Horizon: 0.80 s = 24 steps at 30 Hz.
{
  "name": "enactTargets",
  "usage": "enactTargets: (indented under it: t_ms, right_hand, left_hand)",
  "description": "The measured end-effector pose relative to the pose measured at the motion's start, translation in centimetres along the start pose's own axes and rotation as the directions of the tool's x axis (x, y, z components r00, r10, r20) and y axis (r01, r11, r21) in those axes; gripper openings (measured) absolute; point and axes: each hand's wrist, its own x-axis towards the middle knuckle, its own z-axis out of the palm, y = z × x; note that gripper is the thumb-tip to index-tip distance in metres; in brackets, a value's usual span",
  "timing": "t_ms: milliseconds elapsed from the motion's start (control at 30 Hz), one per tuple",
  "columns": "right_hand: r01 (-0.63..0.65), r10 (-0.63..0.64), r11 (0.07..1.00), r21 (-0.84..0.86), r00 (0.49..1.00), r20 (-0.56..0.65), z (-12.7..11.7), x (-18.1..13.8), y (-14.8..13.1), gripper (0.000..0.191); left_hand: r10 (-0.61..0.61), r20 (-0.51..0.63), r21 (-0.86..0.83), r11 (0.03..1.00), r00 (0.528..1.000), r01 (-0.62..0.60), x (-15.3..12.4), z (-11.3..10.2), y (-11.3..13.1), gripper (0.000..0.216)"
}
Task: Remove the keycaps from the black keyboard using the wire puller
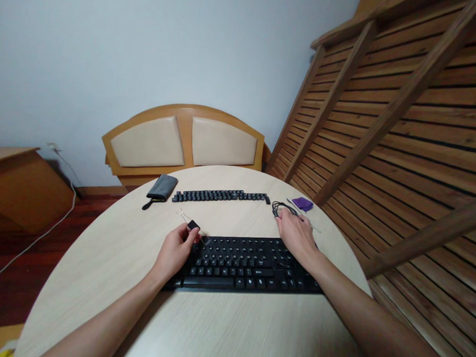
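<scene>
A keycap puller with a black grip and wire loops at both ends (193, 226) is pinched in my left hand (177, 247). Its lower wire end is over the top-left part of the black keyboard (234, 272), which lies in front of me. Beyond the keyboard's right end, my right hand (297, 233) has its fingers closed on a coiled black cable (279, 207); the hand hides part of the coil. Loose black keycaps (210, 196) stand in rows along the far side of the table.
On the round pale table (102, 278), a grey pouch (162, 188) lies at the far left. A folded purple cloth (302, 203) and a thin rod (316, 228) are by the right hand. Wooden slats (379, 152) lean at the right; a headboard (188, 111) stands behind.
</scene>
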Motion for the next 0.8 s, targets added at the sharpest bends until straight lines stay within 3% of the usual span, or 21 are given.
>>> enactTargets:
  t_ms: [167,367,567,800]
  right_hand:
    - [0.046,-0.060,0.994,-0.095,0.986,-0.155,0.7,1.3,0.7,0.012]
    - [0.031,-0.060,0.988,-0.150,0.979,-0.195,1.4,2.8,2.3,0.014]
    - [0.012,-0.019,0.999,-0.045,0.987,-0.160,2.1,3.7,4.0,0.013]
    - [-0.102,0.107,0.987,0.120,0.994,-0.034,3.2,4.6,5.5,0.017]
  left_hand:
    - [-0.022,-0.071,-0.194,0.981,0.997,0.008,0.3,1.1,0.9,0.041]
    - [-0.023,-0.039,-0.362,0.932,0.999,0.007,1.3,0.9,1.5,0.047]
    - [-0.133,-0.115,-0.438,0.896,0.984,0.069,0.8,0.2,-0.1,0.046]
    - [-0.136,-0.048,-0.464,0.880,0.990,0.098,0.9,-0.9,-0.2,0.051]
